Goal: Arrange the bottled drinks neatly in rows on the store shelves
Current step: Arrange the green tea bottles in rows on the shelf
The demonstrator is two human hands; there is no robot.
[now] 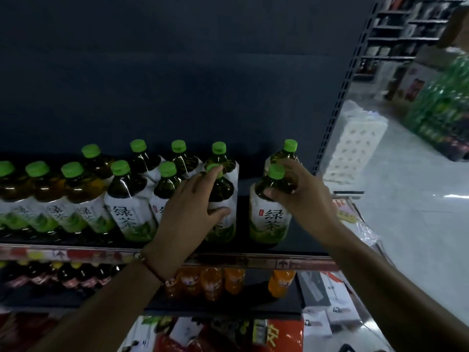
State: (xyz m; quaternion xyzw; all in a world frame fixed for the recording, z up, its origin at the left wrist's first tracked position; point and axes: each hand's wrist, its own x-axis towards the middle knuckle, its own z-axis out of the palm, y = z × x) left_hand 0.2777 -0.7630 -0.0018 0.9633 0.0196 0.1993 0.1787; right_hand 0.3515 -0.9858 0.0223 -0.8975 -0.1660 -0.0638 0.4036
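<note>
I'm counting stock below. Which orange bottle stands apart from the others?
The rightmost orange bottle on the lower shelf; a gap separates it from the clustered three.

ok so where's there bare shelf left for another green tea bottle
Bare shelf shows between the bottle under the left hand and the bottle in the right hand, and behind along the back panel. Left of that, bottles stand packed.

In front of me a dark blue back panel (165, 72) fills the upper left and centre of the frame, with a perforated metal upright (340, 105) along its right edge. At right the pale glossy floor (411, 199) reflects light, and dim distant shelving (401, 29) stands in the upper right corner.
</note>
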